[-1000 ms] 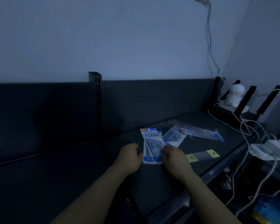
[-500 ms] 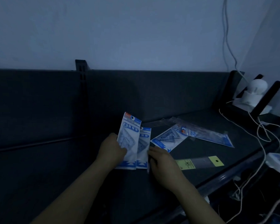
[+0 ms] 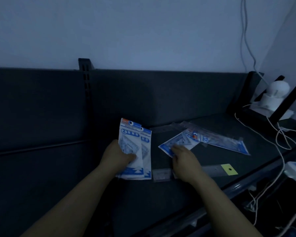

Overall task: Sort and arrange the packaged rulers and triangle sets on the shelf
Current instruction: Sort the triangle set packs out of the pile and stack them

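Half sorted, roughly. Clamps two triangle-set packs (image 3: 137,146) upright in left hand (image 3: 117,155), nine o'clock on the shelf (image 3: 186,202). Rests right hand (image 3: 184,159) on third pack (image 3: 179,142); cannot tell whether gripping. Leaves long ruler pack (image 3: 220,142) and yellow-tagged ruler (image 3: 217,170) loose.

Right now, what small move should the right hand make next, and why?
Probably pinch the flat triangle set pack and add it to the two upright packs that the left hand grips: the right hand touches its near corner, and the blue print matches.
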The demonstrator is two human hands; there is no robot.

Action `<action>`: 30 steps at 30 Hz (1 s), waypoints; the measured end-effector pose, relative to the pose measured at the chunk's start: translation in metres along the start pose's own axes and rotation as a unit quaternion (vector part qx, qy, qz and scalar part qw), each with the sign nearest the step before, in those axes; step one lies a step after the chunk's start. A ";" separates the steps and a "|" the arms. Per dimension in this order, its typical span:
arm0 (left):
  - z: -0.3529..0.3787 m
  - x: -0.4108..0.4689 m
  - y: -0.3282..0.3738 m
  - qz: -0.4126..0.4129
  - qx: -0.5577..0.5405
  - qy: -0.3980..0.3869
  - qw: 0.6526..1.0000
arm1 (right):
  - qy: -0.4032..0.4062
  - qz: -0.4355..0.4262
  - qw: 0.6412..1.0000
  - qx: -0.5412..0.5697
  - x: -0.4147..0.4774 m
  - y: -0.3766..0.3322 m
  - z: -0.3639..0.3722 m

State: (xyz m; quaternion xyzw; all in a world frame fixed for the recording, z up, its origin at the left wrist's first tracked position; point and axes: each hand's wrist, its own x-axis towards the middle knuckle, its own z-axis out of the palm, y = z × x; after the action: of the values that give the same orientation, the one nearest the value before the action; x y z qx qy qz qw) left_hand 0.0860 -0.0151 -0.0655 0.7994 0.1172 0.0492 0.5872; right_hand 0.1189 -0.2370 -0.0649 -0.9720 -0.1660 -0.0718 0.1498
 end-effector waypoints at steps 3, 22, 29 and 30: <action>0.000 -0.003 0.002 0.013 -0.034 -0.002 0.999 | -0.022 -0.083 0.996 0.037 -0.008 -0.010 0.003; 0.017 -0.011 0.015 -0.053 -0.176 -0.056 0.981 | -0.091 0.055 0.969 0.224 -0.005 -0.033 -0.005; 0.001 -0.016 0.025 -0.030 -0.215 -0.016 0.976 | -0.014 0.050 0.916 0.398 0.000 -0.051 -0.006; -0.006 -0.017 0.028 -0.023 -0.209 -0.013 0.978 | -0.004 0.046 0.911 0.411 0.002 -0.057 -0.005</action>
State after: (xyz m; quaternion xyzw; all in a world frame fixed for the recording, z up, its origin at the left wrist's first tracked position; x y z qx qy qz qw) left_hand 0.0714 -0.0219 -0.0367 0.6567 0.1150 0.0490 0.7437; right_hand 0.1007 -0.1870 -0.0450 -0.8315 -0.1364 0.0136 0.5384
